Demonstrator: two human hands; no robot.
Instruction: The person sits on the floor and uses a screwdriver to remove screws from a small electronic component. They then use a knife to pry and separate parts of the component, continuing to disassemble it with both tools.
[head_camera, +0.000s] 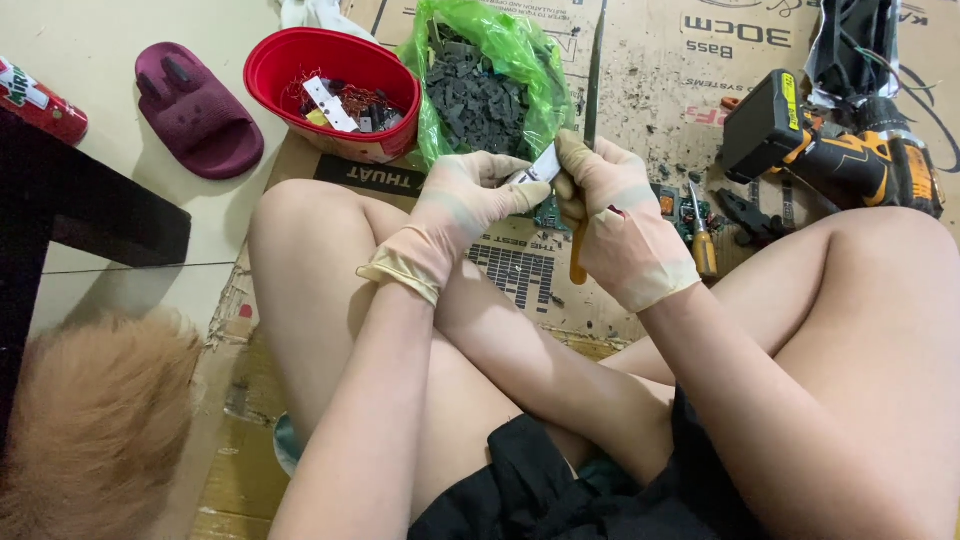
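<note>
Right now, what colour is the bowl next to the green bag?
Red; the bowl shows clearly in the head view, beside the green bag.

Flattened brown printed cardboard sheets cover the floor beneath the legs; translucent green plastic bag of dark grey pieces, upper centre; red-and-green cylindrical drink can, far left, lying on its side.

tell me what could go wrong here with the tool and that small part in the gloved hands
1. The right hand works an orange-handled tool against a small white part pinched by the left hand; a slip could jab the thin glove.
2. The work sits above bare legs, so the tip or bits might drop onto skin.
3. The green bag gapes open nearby; an elbow bump could spill its dark pieces.
</note>
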